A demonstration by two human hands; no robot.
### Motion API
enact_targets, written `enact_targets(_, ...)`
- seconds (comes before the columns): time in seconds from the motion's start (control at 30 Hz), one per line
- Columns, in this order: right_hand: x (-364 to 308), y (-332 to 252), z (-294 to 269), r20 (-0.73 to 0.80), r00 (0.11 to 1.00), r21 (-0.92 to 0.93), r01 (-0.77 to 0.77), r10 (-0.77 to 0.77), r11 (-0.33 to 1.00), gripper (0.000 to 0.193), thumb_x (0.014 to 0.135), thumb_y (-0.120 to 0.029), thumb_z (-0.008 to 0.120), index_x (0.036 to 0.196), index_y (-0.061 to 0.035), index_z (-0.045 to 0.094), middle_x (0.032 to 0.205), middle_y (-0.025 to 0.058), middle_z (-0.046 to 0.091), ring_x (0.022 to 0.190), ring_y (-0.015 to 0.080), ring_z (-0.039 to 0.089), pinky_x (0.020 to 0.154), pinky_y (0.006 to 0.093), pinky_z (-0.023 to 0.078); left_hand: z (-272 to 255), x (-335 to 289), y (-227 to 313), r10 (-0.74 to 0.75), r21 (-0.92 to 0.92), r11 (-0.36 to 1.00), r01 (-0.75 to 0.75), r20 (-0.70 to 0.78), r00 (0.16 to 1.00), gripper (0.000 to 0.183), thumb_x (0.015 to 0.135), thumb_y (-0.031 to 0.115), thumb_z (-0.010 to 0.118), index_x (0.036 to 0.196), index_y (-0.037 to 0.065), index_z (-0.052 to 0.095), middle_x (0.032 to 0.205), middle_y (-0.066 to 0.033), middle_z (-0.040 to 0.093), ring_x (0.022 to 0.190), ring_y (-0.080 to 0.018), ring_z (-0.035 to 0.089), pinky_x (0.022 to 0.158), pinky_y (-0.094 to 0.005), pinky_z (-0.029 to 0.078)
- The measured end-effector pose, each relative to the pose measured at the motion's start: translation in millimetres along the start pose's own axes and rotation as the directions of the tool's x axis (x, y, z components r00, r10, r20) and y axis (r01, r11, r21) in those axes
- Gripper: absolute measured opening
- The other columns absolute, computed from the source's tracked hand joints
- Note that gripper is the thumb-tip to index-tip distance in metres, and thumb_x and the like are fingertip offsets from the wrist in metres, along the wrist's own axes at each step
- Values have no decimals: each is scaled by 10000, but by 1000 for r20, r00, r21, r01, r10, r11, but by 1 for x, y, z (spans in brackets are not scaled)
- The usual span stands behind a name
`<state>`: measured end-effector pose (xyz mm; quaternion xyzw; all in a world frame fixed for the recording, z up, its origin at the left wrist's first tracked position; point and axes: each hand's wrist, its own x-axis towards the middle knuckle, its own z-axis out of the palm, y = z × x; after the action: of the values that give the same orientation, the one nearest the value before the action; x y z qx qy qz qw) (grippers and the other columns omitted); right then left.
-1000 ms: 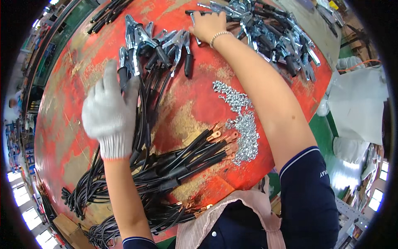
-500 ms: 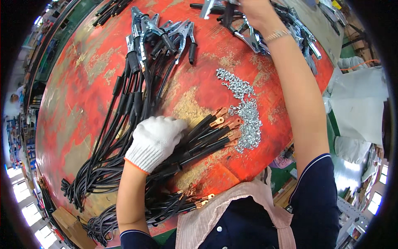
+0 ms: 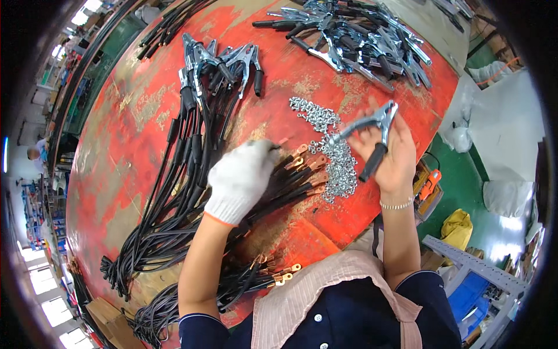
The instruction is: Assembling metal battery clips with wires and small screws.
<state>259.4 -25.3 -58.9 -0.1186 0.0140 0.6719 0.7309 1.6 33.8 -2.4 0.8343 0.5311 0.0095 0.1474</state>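
My left hand [image 3: 241, 177], in a white knitted glove with an orange hem, is closed on a black cable. The cable's copper lug [image 3: 283, 141] sticks out past the fingers, blurred. To the right, my bare right hand [image 3: 395, 154] holds a metal spring clamp [image 3: 381, 121] with black handle sleeves, lying across the palm with the fingers spread around it. Between the hands lie a pile of small silver nuts [image 3: 340, 171] and a bundle of black cables with copper lugs [image 3: 317, 177], partly under my left forearm and glove.
Clamps fitted to black cables [image 3: 218, 64] lie on the worn red table [image 3: 116, 157] at the left. A heap of loose clamps [image 3: 360, 43] sits at the far right. More lugged cables [image 3: 232, 285] lie by the near edge. Beyond the right edge is a yellow bag [image 3: 457, 228].
My right hand has come back from the far clamp heap, bringing a clamp near the nuts. My left hand has risen and moved right from the cable bundle, with a lugged cable in it.
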Motion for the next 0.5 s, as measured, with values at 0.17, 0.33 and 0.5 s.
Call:
enact_targets(0.17,-31,30,-5,-140,980,-270,100,-142,958,351,1022,-316,433,1229,-53,538,1191,114,597,1162,275,548,991,508,454,-21,-26,3,-159,-831,545,110,27,987,186,972,172,520,1067,28,590,740,-6,596,583,-44,489,517,-199,398)
enact_targets(0.33,-38,57,22,147,972,-295,220,-183,930,341,1005,-267,488,1310,-121,447,1310,156,529,1283,358,469,1011,539,436,-6,-40,15,35,-686,728,-9,23,999,237,912,248,629,1014,34,620,751,-85,642,670,-135,609,660,-293,496)
enact_targets(0.5,-43,62,20,288,941,-390,285,-178,875,469,964,-326,562,1352,-127,388,1294,165,531,1293,383,460,1065,633,359,-13,-34,23,-58,-630,767,122,121,991,303,871,349,687,896,49,649,659,-92,615,588,-168,593,585,-315,471)
